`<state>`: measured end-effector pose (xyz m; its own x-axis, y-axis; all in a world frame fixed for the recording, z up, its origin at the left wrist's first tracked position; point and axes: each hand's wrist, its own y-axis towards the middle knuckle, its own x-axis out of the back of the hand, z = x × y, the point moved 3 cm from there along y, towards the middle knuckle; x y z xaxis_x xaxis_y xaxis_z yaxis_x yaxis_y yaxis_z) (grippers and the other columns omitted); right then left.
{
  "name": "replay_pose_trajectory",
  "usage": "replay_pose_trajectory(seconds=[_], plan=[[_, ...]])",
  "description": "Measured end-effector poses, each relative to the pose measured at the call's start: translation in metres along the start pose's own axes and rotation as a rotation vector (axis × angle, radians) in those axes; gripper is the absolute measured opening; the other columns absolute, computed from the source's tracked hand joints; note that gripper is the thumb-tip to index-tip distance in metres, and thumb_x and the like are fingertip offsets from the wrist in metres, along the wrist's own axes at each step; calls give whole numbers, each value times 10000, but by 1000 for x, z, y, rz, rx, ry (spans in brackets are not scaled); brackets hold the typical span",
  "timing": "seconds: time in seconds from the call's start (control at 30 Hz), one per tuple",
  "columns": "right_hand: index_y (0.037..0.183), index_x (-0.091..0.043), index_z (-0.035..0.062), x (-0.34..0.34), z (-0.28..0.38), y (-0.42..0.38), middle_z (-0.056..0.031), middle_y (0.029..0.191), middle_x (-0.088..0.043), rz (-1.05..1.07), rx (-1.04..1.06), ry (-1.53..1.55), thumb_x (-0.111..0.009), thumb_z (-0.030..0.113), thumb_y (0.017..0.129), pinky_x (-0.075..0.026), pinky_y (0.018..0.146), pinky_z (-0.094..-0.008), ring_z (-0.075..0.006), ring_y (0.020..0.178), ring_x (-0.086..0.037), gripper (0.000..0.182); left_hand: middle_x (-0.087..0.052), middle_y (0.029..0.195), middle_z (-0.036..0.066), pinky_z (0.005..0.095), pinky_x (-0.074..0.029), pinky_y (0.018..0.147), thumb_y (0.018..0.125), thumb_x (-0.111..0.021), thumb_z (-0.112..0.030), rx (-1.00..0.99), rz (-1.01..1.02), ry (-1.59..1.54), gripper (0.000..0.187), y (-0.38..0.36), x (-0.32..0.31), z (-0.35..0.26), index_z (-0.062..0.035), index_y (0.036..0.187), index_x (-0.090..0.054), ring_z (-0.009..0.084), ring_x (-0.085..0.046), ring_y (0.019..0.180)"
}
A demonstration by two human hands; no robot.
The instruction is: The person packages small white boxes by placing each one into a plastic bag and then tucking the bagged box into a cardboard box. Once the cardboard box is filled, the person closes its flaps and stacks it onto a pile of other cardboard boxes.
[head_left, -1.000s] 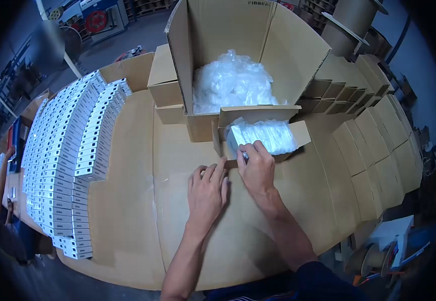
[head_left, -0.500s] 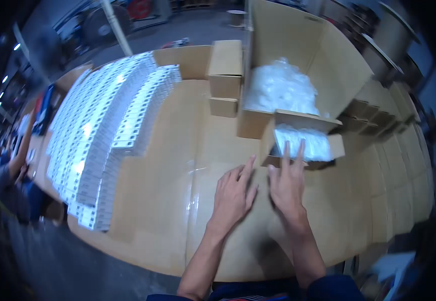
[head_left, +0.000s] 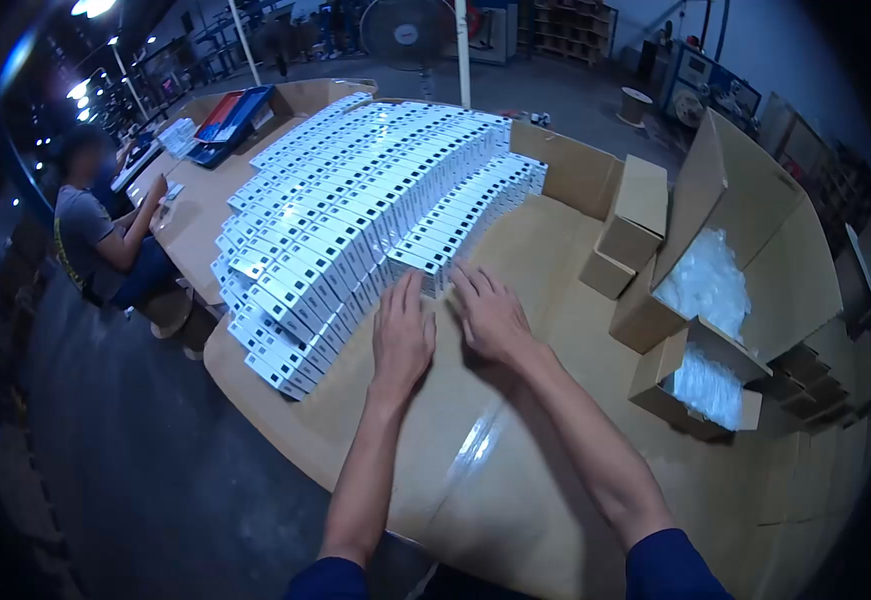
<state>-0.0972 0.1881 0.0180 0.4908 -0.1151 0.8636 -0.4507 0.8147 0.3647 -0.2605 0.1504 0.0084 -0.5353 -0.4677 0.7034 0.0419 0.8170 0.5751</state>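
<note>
Many small white boxes (head_left: 355, 215) with dark square marks stand packed in long stacked rows on the cardboard-covered table. A shorter, lower row (head_left: 455, 225) runs along their right side. My left hand (head_left: 402, 338) is at the near end of this lower row, its fingers stretched forward against or just before the end boxes. On the row's right near corner, my right hand (head_left: 490, 312) has its fingers extended and apart. Whether the fingertips press on the boxes is hard to tell. An open carton (head_left: 660, 375) holding clear plastic-wrapped pieces (head_left: 707, 388) stands to the right.
Behind that carton, a larger open box (head_left: 795, 235) holds clear plastic bags (head_left: 707, 285). Two closed cartons (head_left: 638, 205) stand at the table's back edge. At left a co-worker (head_left: 105, 225) sits at the table near blue and red trays (head_left: 230, 120). Folded cartons (head_left: 805, 385) lie at right.
My view has turned left. Both hands have left the small carton of plastic-wrapped pieces and moved to the near end of the lower row of white boxes.
</note>
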Motion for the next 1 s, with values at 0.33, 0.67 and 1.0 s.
replay_pose_trajectory(seconds=[0.33,0.67,1.0], plan=[[1474,-489,151,-23,-12,45,-103,1612,-410,116,-44,-16,-590,110,958,-401,1095,-609,-417,1445,-396,527,-574,1303,119,459,-456,1036,892,-642,-8,-42,-64,116,572,-3,2,25,-45,1451,-529,323,-527,1235],[1551,-417,167,-23,-14,52,-130,1678,-301,257,-117,5,-623,70,903,-326,1147,-704,-445,1523,-292,687,-592,1165,127,460,-476,971,788,-762,21,-36,-181,36,354,-16,19,14,-84,1124,-730,330,-575,1143],[1606,-350,99,91,17,-93,-142,1395,-558,176,-278,1106,-596,218,1056,-522,1003,-376,-202,1189,-585,614,-583,1169,142,449,-545,917,720,-768,82,-163,-191,-268,451,-56,46,-91,-69,1143,-729,347,-603,1116]])
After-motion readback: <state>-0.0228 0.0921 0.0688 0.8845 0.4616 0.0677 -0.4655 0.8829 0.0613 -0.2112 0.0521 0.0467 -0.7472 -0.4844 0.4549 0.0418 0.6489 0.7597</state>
